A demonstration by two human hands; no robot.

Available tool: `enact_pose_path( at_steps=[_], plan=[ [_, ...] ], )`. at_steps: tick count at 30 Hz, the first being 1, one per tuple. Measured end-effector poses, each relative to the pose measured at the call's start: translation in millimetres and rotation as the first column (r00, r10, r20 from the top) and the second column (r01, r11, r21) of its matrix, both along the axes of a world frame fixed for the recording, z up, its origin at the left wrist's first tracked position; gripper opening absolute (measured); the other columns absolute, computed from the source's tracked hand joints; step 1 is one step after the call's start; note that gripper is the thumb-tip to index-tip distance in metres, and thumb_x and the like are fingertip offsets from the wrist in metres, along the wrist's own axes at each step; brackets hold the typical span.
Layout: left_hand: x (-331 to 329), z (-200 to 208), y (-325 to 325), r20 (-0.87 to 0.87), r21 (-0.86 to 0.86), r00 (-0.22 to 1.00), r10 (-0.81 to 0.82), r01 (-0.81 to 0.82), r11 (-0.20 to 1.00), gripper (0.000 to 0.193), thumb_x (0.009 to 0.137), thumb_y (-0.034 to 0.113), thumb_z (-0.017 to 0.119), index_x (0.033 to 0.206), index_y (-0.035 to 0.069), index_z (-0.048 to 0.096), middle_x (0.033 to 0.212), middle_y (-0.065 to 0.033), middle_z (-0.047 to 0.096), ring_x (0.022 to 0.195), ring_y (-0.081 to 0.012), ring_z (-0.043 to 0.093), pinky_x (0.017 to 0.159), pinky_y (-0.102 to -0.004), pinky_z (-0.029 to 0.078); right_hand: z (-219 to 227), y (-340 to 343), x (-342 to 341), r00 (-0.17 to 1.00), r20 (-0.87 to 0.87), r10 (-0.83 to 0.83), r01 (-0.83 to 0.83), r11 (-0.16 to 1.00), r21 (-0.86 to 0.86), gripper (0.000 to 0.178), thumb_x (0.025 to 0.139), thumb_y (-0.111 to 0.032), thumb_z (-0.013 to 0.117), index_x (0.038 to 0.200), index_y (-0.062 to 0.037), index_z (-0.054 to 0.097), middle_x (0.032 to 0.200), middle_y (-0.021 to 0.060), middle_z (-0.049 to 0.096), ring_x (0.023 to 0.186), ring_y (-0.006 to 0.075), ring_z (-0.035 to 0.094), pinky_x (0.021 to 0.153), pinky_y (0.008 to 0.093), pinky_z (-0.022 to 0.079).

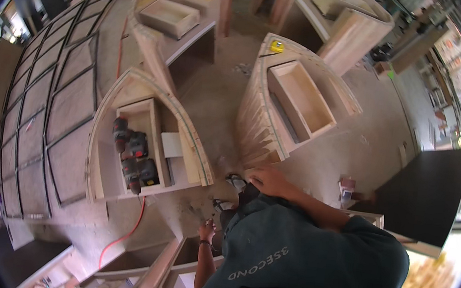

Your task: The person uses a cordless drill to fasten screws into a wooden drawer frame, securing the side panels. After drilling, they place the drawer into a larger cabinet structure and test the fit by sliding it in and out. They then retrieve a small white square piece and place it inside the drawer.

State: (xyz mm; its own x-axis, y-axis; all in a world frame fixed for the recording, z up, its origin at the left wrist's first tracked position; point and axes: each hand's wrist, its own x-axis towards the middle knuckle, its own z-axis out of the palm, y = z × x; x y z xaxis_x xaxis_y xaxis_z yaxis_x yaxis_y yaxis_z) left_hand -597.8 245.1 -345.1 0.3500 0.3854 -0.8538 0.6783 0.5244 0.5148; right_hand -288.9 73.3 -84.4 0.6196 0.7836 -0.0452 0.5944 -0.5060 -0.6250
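My left hand (207, 231) hangs low beside my leg, its fingers curled together; anything in them is too small to make out. At my waist, my right hand (266, 180) is bent in with curled fingers, close to the lower corner of a curved wooden cabinet (255, 118). What it grips, if anything, is hidden. To the left stands another boat-shaped wooden cabinet (188, 139), apart from both hands. In its box-like compartment lie several cordless drills (137, 147). A yellow tape measure (277, 46) rests on the far tip of the right cabinet.
More curved wooden cabinets (210, 6) stand farther back. A black metal grid frame (54, 82) covers the left side. A red hose or cord (130, 232) runs across the floor. Partitioned wooden pieces (154, 275) lie near my left arm; a dark panel (423, 191) is at right.
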Motion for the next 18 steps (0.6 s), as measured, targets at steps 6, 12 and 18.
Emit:
enact_pose_path(
  at_steps=[6,12,18],
  plan=[
    [21.9,-42.1,-2.5,0.059,-0.073,0.948,-0.313,0.317,0.946,0.033,0.098,0.033,0.061,0.119,0.008,0.069,0.085,-0.0033,0.068,0.069,-0.0114,0.064,0.055,-0.0267,0.050,0.5,-60.4,-39.1,0.994,-0.107,-0.027,0.018,0.997,-0.080,0.017,0.089,-0.021,0.064,0.101,-0.0112,0.071,0.096,0.0124,0.068,0.097,0.0350,0.065,0.084,0.0482,0.051],
    [76.4,-43.6,-23.9,0.074,0.373,0.381,-0.922,0.847,0.380,0.051,0.096,0.047,0.059,0.125,0.005,0.067,0.115,-0.0209,0.071,0.114,-0.0384,0.064,0.096,-0.0431,0.049,-2.7,-104.2,-37.6,0.960,-0.136,-0.244,0.240,0.970,-0.047,0.019,0.088,-0.020,0.064,0.102,-0.0105,0.070,0.098,0.0144,0.069,0.095,0.0361,0.067,0.083,0.0482,0.053],
    [146.2,-60.7,-43.9,0.234,0.339,0.249,-0.940,0.885,0.319,0.061,0.097,0.054,0.057,0.139,0.010,0.061,0.138,-0.0202,0.061,0.138,-0.0300,0.050,0.115,-0.0391,0.035,-4.6,-146.8,-5.2,0.944,-0.144,-0.298,0.293,0.955,-0.055,0.023,0.087,-0.023,0.067,0.106,-0.0104,0.071,0.105,0.0148,0.071,0.101,0.0350,0.067,0.089,0.0451,0.053]
  ],
)
